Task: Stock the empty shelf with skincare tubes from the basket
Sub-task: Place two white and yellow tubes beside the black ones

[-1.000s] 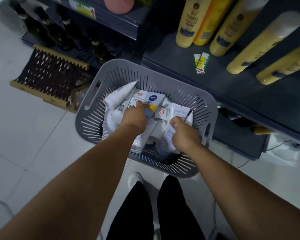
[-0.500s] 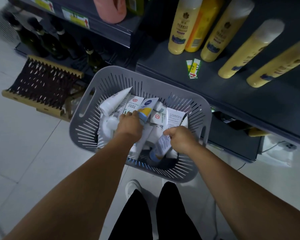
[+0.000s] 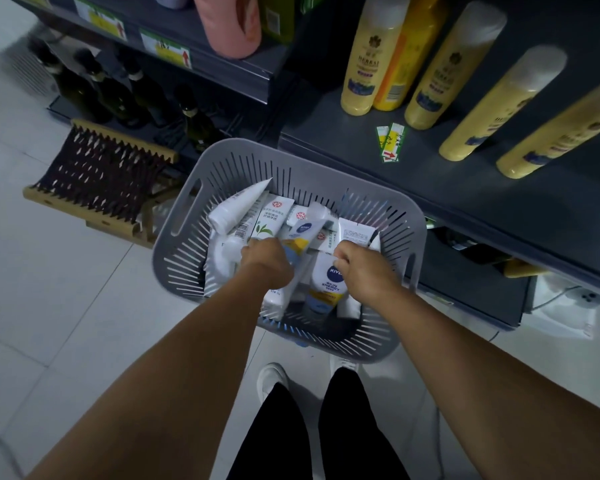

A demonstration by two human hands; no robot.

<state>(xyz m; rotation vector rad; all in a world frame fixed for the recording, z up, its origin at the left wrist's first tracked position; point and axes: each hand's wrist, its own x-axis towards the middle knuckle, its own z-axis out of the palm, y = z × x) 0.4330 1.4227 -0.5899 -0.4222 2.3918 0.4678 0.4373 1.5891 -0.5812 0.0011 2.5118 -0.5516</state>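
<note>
A grey slotted basket (image 3: 187, 216) stands on the floor against the dark shelf (image 3: 482, 199), holding several white skincare tubes and boxes. Both my hands are inside it. My left hand (image 3: 267, 261) is closed around a white, blue and yellow Nivea tube (image 3: 305, 233) that points up and away from me. My right hand (image 3: 361, 268) grips the top of another Nivea tube (image 3: 328, 285), which hangs cap down with its blue logo facing me. A plain white tube (image 3: 238, 207) leans on the basket's far left wall.
Several yellow bottles (image 3: 361, 64) stand at the back of the shelf, with a price tag (image 3: 390, 142) lying in front of them. A pink bottle (image 3: 227, 22) and dark glass bottles (image 3: 142, 91) fill the left shelves. A wooden rack (image 3: 97, 174) sits on the floor at left.
Both hands have pulled tubes upward out of the pile. The right hand's Nivea tube now hangs free with its label showing. The view has tilted slightly upward.
</note>
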